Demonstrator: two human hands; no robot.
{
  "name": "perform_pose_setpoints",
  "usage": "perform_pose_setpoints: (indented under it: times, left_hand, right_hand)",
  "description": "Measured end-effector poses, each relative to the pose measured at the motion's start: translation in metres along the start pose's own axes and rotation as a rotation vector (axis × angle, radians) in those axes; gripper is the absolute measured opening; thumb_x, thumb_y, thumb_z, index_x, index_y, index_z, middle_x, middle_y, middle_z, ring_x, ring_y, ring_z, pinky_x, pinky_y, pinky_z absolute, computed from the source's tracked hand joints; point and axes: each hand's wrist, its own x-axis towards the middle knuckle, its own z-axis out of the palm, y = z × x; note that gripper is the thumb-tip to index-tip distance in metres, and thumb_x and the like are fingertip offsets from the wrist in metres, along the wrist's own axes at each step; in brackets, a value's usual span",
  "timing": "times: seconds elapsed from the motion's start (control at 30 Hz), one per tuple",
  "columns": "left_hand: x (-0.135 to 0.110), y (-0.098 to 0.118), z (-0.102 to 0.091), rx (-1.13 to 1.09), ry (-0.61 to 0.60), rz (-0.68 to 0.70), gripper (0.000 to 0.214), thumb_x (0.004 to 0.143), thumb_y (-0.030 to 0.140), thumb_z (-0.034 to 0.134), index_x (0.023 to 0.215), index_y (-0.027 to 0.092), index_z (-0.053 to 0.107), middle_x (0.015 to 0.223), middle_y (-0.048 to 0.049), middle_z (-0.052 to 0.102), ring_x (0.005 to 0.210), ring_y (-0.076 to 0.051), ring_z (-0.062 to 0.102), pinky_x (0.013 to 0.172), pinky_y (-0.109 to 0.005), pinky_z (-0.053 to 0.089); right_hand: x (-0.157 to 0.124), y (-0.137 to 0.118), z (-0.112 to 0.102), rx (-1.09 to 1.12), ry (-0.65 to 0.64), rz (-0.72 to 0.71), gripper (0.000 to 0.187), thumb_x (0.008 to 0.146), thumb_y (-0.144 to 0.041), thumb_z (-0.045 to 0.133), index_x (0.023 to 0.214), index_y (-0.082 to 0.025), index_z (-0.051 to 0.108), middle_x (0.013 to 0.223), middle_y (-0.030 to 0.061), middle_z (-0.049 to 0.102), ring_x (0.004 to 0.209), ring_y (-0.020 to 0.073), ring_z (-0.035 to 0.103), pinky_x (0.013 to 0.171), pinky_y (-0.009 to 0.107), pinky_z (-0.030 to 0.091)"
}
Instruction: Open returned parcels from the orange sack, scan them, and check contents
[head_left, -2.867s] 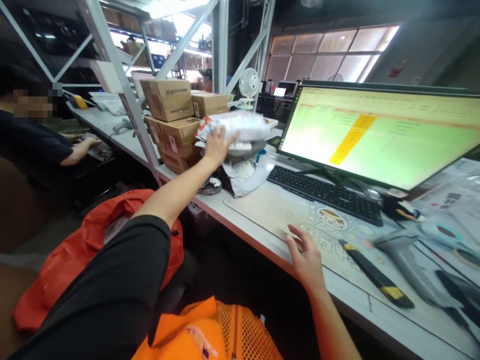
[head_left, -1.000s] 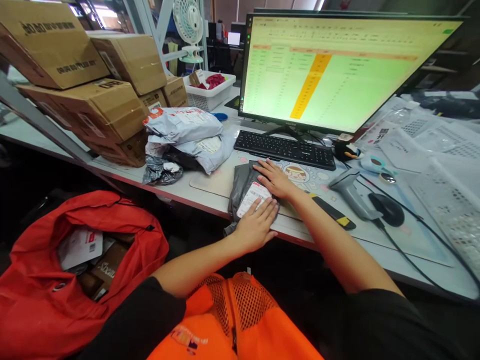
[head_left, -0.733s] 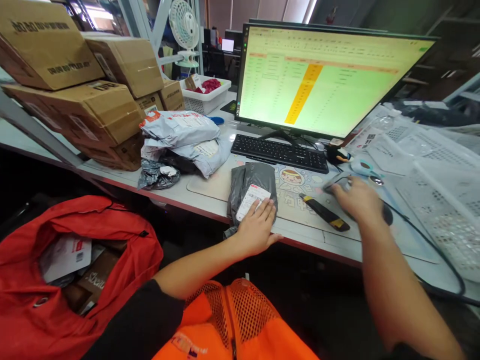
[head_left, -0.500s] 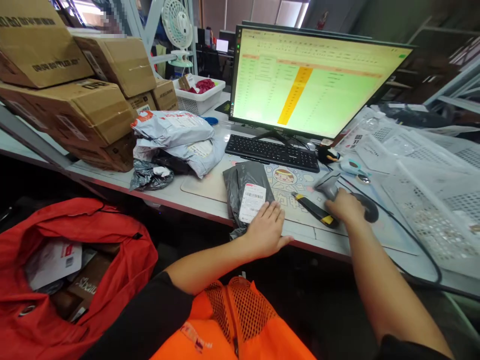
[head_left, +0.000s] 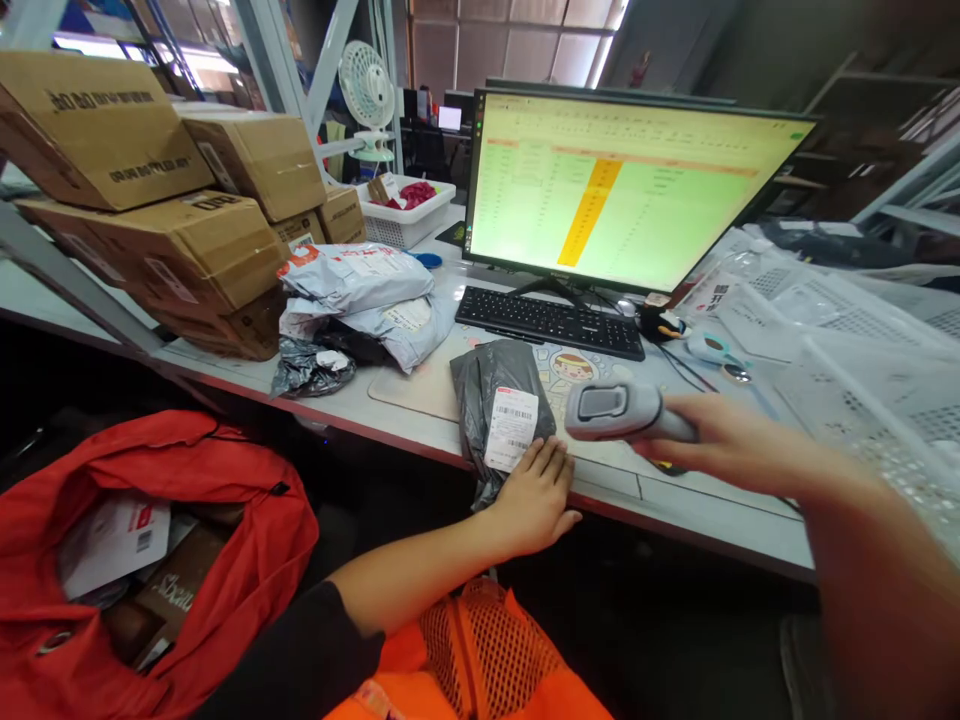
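scanner [head_left: 615,412] sat just right of the label [head_left: 511,428], nose pointing left at it
right hand [head_left: 720,445] clamped on scanner above counter [head_left: 675,497]; left hand [head_left: 536,495] flat, fingers together, pinned near end of grey parcel [head_left: 495,385], long axis running away from body

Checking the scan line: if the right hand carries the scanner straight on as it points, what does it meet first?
Probably the grey parcel, at its white label; how high the scanner hangs above it is unclear.
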Motion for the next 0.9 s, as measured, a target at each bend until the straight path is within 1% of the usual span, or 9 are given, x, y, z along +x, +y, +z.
perform_pose_setpoints:
  times: [0.1,0.2,0.3,0.43,0.53,0.6,0.7,0.8,0.9]
  left_hand:
    - [0.001,0.0,0.0,-0.057,-0.008,-0.013,0.074,0.101,0.055,0.051,0.151,-0.001,0.049,0.159,-0.0234,0.048,0.154,-0.036,0.039,0.13,-0.048,0.029]
    - [-0.001,0.001,-0.009,-0.17,-0.017,-0.021,0.071,0.101,0.053,0.053,0.15,0.002,0.051,0.161,-0.0237,0.045,0.155,-0.037,0.036,0.13,-0.05,0.03]
    - [-0.008,-0.001,-0.029,-0.331,0.033,0.044,0.063,0.101,0.053,0.054,0.15,0.013,0.052,0.169,-0.0166,0.035,0.159,-0.034,0.027,0.13,-0.052,0.03]
    - [-0.022,-0.016,-0.05,-0.349,0.033,0.051,0.067,0.097,0.056,0.062,0.153,0.022,0.048,0.172,-0.0106,0.03,0.162,-0.034,0.017,0.131,-0.059,0.022]
    - [-0.032,-0.033,-0.042,-0.243,-0.036,-0.055,0.098,0.079,0.063,0.081,0.16,0.025,0.04,0.174,-0.0149,0.022,0.161,-0.044,0.012,0.126,-0.073,0.02]
    - [-0.038,-0.041,-0.029,-0.18,-0.074,-0.106,0.116,0.065,0.055,0.094,0.162,0.027,0.036,0.175,-0.0146,0.017,0.16,-0.049,0.009,0.123,-0.078,0.02]
    - [-0.047,-0.044,-0.016,-0.125,-0.058,-0.153,0.112,0.067,0.032,0.095,0.162,0.031,0.035,0.176,-0.0092,0.014,0.161,-0.047,0.007,0.124,-0.076,0.023]
    - [-0.052,-0.042,-0.018,-0.136,-0.022,-0.183,0.093,0.079,0.014,0.08,0.16,0.032,0.039,0.176,-0.0065,0.015,0.162,-0.042,0.005,0.126,-0.071,0.026]
    - [-0.051,-0.042,-0.025,-0.177,-0.034,-0.198,0.086,0.08,0.002,0.067,0.158,0.03,0.044,0.176,-0.0059,0.017,0.163,-0.04,0.005,0.126,-0.069,0.027]
  right_hand:
    - [0.012,-0.015,0.011,-0.014,0.007,0.026,0.032,0.084,-0.053,0.067,0.096,-0.025,0.077,0.076,0.0013,0.074,0.061,0.0214,0.064,0.056,0.032,0.051]
    - [0.025,-0.001,0.014,-0.051,0.068,0.073,0.037,0.082,-0.055,0.065,0.096,-0.023,0.077,0.084,0.0025,0.077,0.074,0.0244,0.068,0.065,0.032,0.053]
    - [0.032,0.034,0.016,-0.174,0.149,0.198,0.039,0.086,-0.055,0.06,0.095,-0.02,0.074,0.088,0.0059,0.077,0.081,0.0263,0.07,0.071,0.033,0.052]
    - [0.031,0.096,0.03,-0.422,0.305,0.605,0.041,0.093,-0.05,0.05,0.102,-0.015,0.07,0.102,0.0168,0.076,0.093,0.0327,0.072,0.076,0.038,0.052]
    - [0.023,0.134,0.045,-0.464,0.367,0.865,0.047,0.096,-0.045,0.047,0.119,-0.008,0.068,0.114,0.0266,0.073,0.104,0.039,0.072,0.083,0.046,0.055]
    - [0.018,0.148,0.051,-0.442,0.379,0.946,0.051,0.095,-0.043,0.049,0.127,-0.005,0.065,0.119,0.0289,0.071,0.109,0.0409,0.071,0.086,0.05,0.056]
    - [0.02,0.147,0.05,-0.481,0.456,0.945,0.056,0.095,-0.042,0.047,0.13,-0.002,0.064,0.122,0.0311,0.069,0.117,0.0435,0.067,0.092,0.052,0.055]
    - [0.046,0.131,0.037,-0.523,0.576,0.801,0.057,0.098,-0.036,0.04,0.137,0.001,0.06,0.129,0.0323,0.066,0.122,0.0416,0.064,0.099,0.051,0.052]
    - [0.093,0.122,0.026,-0.398,0.349,0.615,0.054,0.095,-0.025,0.048,0.146,-0.012,0.058,0.132,0.0204,0.071,0.123,0.0319,0.066,0.102,0.04,0.051]
